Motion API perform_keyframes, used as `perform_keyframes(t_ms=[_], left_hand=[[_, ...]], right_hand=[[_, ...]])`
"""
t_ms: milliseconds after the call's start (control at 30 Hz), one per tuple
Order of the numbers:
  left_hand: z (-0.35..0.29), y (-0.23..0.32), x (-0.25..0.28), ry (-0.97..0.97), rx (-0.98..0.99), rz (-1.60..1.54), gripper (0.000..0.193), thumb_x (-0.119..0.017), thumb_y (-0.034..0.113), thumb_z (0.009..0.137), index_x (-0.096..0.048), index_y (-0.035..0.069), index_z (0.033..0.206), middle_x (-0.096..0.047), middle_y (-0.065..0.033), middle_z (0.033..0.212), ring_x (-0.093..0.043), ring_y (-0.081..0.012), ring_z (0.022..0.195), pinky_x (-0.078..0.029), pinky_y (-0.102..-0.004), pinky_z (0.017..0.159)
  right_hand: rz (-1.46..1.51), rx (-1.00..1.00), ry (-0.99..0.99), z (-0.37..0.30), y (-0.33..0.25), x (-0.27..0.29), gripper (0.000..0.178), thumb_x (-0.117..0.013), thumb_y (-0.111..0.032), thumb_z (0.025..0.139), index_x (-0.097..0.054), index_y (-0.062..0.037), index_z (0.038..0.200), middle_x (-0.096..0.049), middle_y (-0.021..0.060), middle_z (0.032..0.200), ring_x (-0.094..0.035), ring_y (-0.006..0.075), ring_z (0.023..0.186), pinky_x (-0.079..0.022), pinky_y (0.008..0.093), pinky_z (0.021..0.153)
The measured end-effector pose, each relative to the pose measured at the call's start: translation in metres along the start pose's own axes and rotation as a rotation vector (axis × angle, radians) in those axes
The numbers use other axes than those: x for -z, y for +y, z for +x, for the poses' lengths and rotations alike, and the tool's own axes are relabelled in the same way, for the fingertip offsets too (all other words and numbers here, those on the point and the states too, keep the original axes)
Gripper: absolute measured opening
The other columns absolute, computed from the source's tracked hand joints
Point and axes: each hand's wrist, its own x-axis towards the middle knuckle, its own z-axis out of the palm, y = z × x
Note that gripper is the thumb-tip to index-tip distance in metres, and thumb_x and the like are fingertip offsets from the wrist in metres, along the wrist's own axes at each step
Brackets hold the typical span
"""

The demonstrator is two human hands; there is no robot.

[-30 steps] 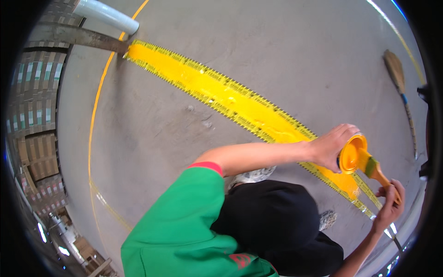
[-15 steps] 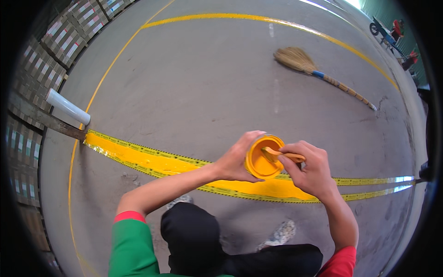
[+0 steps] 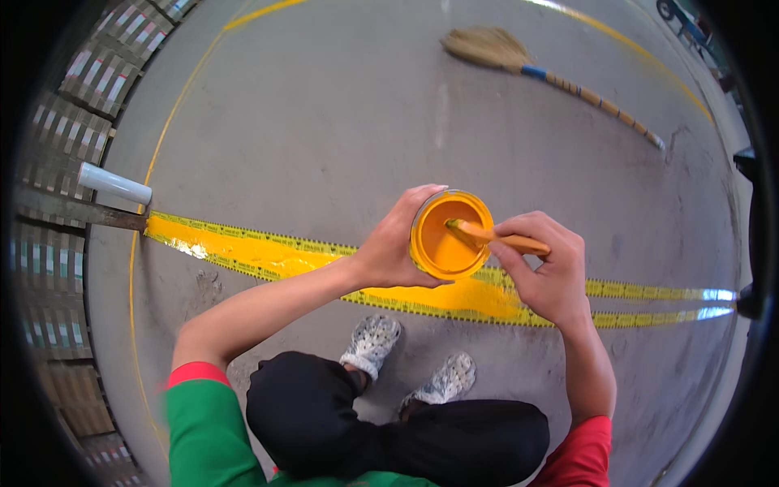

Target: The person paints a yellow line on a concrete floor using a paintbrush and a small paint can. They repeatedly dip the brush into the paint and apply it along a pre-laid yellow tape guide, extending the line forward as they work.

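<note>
My left hand (image 3: pixel 393 250) is wrapped round the side of an open paint can (image 3: pixel 418 235) with orange-yellow paint inside. Between the fingers of my right hand (image 3: pixel 553 266) is the orange handle of a paintbrush (image 3: pixel 519 243). The brush slants down into the can's mouth, its bristle end near the inner wall; whether it touches the paint I cannot tell. Below both hands, a wet-looking yellow painted stripe (image 3: pixel 284 260) runs across the floor, bordered by two strips of printed yellow tape (image 3: pixel 649 290). Toward the right the floor between the strips shows bare grey.
A straw broom (image 3: pixel 491 50) lies on the concrete at the far right. A white roll (image 3: pixel 114 183) rests by a beam (image 3: pixel 81 213) at the stripe's left end. Stacked bundles (image 3: pixel 61 142) line the left. My speckled clogs (image 3: pixel 373 341) stand just behind the stripe.
The view has tipped downward, showing more of my legs and clogs. Can and hands now sit higher in the picture, and the can's mouth faces me more squarely. Both grips remain.
</note>
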Motion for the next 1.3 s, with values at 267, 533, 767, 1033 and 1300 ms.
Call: perform_keyframes(t_ms=[267,533,767,1033,1300], left_hand=[[-0.01,-0.037,-0.113,-0.175,-0.007,-0.149,0.115,-0.099,0.024,0.056,-0.033,0.003,0.147,-0.045,-0.0177,0.142,-0.05,-0.0328,0.132,-0.042,-0.0412,0.111],[-0.038,-0.057,-0.195,-0.205,0.005,-0.191,0.11,-0.097,0.025,0.057,-0.036,0.003,0.145,-0.046,-0.0183,0.142,-0.048,-0.0352,0.132,-0.041,-0.0441,0.111],[-0.066,-0.079,-0.191,-0.128,0.124,-0.049,0.11,-0.098,0.022,0.057,-0.036,0.001,0.144,-0.049,-0.0155,0.14,-0.051,-0.0309,0.129,-0.04,-0.0412,0.111],[-0.096,-0.069,-0.14,-0.104,0.342,-0.074,0.113,-0.099,0.025,0.058,-0.033,0.002,0.147,-0.05,-0.0146,0.138,-0.051,-0.0283,0.13,-0.039,-0.0406,0.111],[-0.101,-0.061,-0.097,0.069,0.356,0.035,0.12,-0.097,0.022,0.057,-0.026,0.002,0.15,-0.044,-0.015,0.145,-0.045,-0.0281,0.136,-0.032,-0.0423,0.117]], right_hand=[[0.467,-0.601,0.504,-0.129,0.055,0.003,0.017,-0.068,-0.005,0.094,-0.065,0.0068,0.106,-0.069,0.0112,0.087,-0.067,0.0134,0.073,-0.054,0.0223,0.06],[0.651,-0.755,0.877,-0.213,0.091,-0.012,0.018,-0.064,-0.008,0.097,-0.065,0.0057,0.108,-0.069,0.0145,0.092,-0.069,0.0175,0.074,-0.057,0.0293,0.062],[0.501,-0.832,1.067,-0.263,0.139,-0.016,0.019,-0.065,-0.009,0.096,-0.066,0.0056,0.108,-0.07,0.0145,0.089,-0.07,0.017,0.073,-0.057,0.0278,0.062],[-0.001,-0.953,0.811,-0.255,0.179,-0.027,0.014,-0.067,-0.006,0.095,-0.07,-0.0006,0.107,-0.073,0.0121,0.092,-0.07,0.015,0.074,-0.059,0.0283,0.066],[-0.718,-0.469,0.458,-0.231,0.171,-0.06,0.015,-0.066,-0.005,0.088,-0.067,-0.0042,0.103,-0.066,0.0111,0.085,-0.066,0.028,0.071,-0.056,0.0363,0.061]])
